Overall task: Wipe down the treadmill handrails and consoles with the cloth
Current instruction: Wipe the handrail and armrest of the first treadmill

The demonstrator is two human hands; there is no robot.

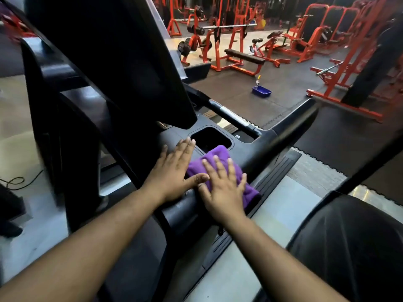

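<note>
The treadmill console (152, 136), black and tall, fills the left and middle of the head view, its dark screen panel (122, 62) rising above a lower deck. In that deck, just below the screen panel's bottom corner, sits a rectangular cup recess (210, 138). From the console a black handrail (290, 125) runs up and to the right, and a silver-banded crossbar (234, 116) lies just beyond the recess.

Well beyond the console, orange gym frames stand on a dark rubber floor; a flat bench (244, 56) with a loaded barbell (226, 26) racked above it is among them. Nearer the console on that floor rests a small blue tray (261, 91) holding a spray bottle (258, 80).

On the console's lower deck, touching the near edge of the recess, lies the purple cloth (218, 154), bunched and draped over the rounded front rail. The person's right hand (224, 186) presses flat on the cloth, fingers straight and spread, gripping nothing. The left hand (174, 171) lies flat on the bare console just left of the cloth, fingers extended toward the recess, its thumb reaching across to touch the cloth's edge beside the right hand.
</note>
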